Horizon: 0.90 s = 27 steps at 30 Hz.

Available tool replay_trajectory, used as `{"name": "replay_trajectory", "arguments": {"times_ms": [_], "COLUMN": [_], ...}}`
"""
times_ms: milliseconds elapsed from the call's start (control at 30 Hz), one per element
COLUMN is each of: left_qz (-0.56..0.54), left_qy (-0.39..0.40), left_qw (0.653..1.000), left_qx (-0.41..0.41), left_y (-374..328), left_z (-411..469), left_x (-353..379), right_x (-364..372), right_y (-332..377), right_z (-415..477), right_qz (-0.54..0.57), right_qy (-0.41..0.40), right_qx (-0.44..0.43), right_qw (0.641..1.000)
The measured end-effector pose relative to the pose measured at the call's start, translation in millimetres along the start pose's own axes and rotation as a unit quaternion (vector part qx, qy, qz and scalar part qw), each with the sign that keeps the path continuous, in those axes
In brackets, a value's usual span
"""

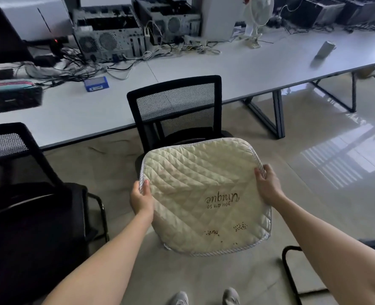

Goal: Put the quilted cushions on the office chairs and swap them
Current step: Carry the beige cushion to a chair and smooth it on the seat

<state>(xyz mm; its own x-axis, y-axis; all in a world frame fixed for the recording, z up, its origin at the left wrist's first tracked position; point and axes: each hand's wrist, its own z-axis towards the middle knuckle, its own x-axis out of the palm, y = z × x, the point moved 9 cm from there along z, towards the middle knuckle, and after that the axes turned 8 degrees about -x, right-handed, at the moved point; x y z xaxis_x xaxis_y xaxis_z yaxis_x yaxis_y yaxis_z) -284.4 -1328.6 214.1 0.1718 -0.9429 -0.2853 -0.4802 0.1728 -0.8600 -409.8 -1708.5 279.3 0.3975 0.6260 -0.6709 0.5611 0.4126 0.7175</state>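
Both hands hold a cream quilted cushion [204,194] over the seat of a black, mesh-backed office chair [175,102], seen from a head-worn camera looking down. The left hand [141,199] grasps the cushion's left edge, thumb on top and fingers curled under the striped piping. The right hand [268,186] grasps the opposite edge in the same way.

The cushion hides almost all of the chair's seat. Its far edge lies near the foot of the backrest and its near edge overhangs toward the person. Whether it rests on the seat or hangs just above it cannot be told. The lettering printed on it, "you are so Unique", reads upside down from the person's side, with small brown specks nearer the person.

The chair's back stands against the edge of a long white desk [204,67]. Beyond the chair, the desk carries open computer cases [109,40] amid a tangle of cables [124,69]. A small blue box [96,83] lies beyond the chair to its left, and a white fan [258,16] stands beyond it to its right.

A second chair [17,150], also black with a mesh back, stands to the left of the first. On the person's side of the first chair, the toes of two grey shoes [180,298] show on the pale floor [314,194].
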Motion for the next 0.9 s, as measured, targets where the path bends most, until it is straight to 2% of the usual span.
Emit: {"name": "replay_trajectory", "arguments": {"times_ms": [500, 900], "left_qz": [-0.004, -0.014], "left_qy": [-0.102, -0.142], "left_qw": [0.990, 0.983], "left_qx": [-0.092, -0.116], "left_y": [31, 69], "left_z": [6, 36], "left_x": [81, 141], "right_x": [28, 78], "right_y": [-25, -77], "right_z": [138, 218], "right_qz": [-0.024, -0.057], "right_qy": [0.094, 0.126], "right_qx": [-0.066, -0.101], "right_qw": [0.993, 0.985]}}
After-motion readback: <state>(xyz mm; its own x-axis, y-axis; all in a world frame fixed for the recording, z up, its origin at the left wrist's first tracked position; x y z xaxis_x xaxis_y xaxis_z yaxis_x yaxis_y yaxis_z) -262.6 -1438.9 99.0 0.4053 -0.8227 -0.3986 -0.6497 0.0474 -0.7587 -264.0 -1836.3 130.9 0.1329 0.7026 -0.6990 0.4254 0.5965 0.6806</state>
